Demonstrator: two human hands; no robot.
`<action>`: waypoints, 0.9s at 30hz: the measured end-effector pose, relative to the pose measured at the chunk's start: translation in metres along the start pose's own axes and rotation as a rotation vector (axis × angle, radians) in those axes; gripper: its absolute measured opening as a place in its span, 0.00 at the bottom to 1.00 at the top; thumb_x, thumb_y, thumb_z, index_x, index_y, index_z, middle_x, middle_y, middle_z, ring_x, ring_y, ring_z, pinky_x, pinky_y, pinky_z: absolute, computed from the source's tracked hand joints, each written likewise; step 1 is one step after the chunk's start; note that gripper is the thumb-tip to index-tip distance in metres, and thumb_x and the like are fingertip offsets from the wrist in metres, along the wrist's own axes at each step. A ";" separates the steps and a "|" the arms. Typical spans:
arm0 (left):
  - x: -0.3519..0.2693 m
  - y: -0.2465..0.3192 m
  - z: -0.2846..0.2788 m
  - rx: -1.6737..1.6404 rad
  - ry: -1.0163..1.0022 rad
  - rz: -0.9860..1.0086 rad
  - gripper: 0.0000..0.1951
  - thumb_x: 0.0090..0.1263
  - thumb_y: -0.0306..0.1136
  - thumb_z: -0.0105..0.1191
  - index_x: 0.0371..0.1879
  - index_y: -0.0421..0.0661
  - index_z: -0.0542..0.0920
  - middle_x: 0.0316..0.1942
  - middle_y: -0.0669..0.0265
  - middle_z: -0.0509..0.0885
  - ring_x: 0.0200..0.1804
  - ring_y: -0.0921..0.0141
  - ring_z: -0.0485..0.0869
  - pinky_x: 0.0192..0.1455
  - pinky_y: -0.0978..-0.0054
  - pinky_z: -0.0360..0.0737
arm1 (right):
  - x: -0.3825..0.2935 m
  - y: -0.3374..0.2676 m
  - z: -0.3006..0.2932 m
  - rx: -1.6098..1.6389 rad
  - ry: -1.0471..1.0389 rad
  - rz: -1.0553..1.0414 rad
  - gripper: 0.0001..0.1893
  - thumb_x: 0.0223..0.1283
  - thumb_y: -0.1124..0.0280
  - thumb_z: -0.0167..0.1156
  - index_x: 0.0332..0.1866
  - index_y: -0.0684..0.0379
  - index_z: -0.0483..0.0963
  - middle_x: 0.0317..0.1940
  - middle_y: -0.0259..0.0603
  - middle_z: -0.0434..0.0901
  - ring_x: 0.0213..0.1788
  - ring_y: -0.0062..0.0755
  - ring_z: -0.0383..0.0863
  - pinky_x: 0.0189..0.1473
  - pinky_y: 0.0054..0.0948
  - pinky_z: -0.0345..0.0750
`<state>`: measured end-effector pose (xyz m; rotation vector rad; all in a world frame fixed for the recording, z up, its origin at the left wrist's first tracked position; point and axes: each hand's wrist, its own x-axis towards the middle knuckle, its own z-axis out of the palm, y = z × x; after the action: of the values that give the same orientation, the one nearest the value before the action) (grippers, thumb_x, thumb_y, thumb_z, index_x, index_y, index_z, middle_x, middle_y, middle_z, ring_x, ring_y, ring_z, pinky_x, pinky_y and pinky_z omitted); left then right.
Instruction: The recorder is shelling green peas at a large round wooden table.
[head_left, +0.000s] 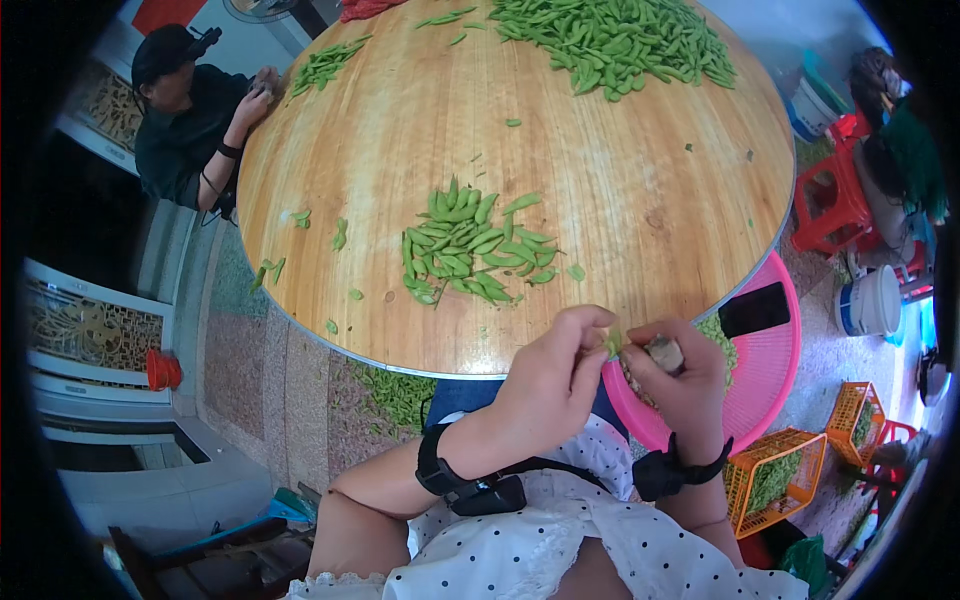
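Observation:
My left hand (555, 375) pinches a green soybean pod (614, 341) just past the near edge of the round wooden table (645, 225). My right hand (679, 367) touches the pod's other side with thumb and finger; a pale wrapping or small object (664, 354), not clearly identifiable, sits at its fingers. Beneath the hands is a pink plastic basket (780, 360) with shelled beans (718, 337) inside; a black smartphone (754, 310) lies across its rim area. A small pile of pods (465, 244) lies on the table in front of me.
A large pod heap (622, 45) covers the table's far side, a smaller one (322, 67) the far left. A co-worker (187, 120) sits at left. Empty pods (397, 397) litter the floor. Orange crates (776, 480), a red stool (832, 202) and a white bucket (870, 300) stand at right.

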<state>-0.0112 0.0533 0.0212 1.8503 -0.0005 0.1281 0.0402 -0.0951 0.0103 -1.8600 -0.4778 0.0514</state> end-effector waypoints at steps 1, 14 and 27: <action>0.001 -0.001 0.000 -0.040 0.002 -0.009 0.12 0.63 0.19 0.45 0.44 0.40 0.64 0.27 0.67 0.74 0.23 0.82 0.71 0.23 0.86 0.68 | -0.002 -0.001 0.002 0.049 -0.024 0.014 0.06 0.46 0.76 0.62 0.30 0.64 0.75 0.17 0.28 0.72 0.18 0.11 0.68 0.21 0.14 0.64; -0.002 -0.006 -0.001 -0.037 -0.036 0.165 0.07 0.63 0.21 0.47 0.39 0.39 0.67 0.27 0.65 0.76 0.24 0.78 0.75 0.25 0.82 0.71 | -0.004 0.004 0.003 0.870 -0.262 0.525 0.06 0.45 0.79 0.61 0.29 0.66 0.73 0.18 0.35 0.74 0.14 0.13 0.65 0.14 0.15 0.58; 0.000 0.001 -0.016 0.194 -0.115 0.243 0.12 0.61 0.20 0.46 0.44 0.39 0.67 0.29 0.58 0.77 0.27 0.67 0.80 0.27 0.76 0.75 | -0.004 -0.010 0.005 0.671 -0.243 0.469 0.04 0.48 0.78 0.59 0.31 0.66 0.74 0.20 0.34 0.76 0.17 0.14 0.68 0.18 0.15 0.64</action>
<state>-0.0123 0.0683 0.0261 2.0442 -0.3033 0.1959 0.0327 -0.0894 0.0171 -1.2662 -0.1430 0.6779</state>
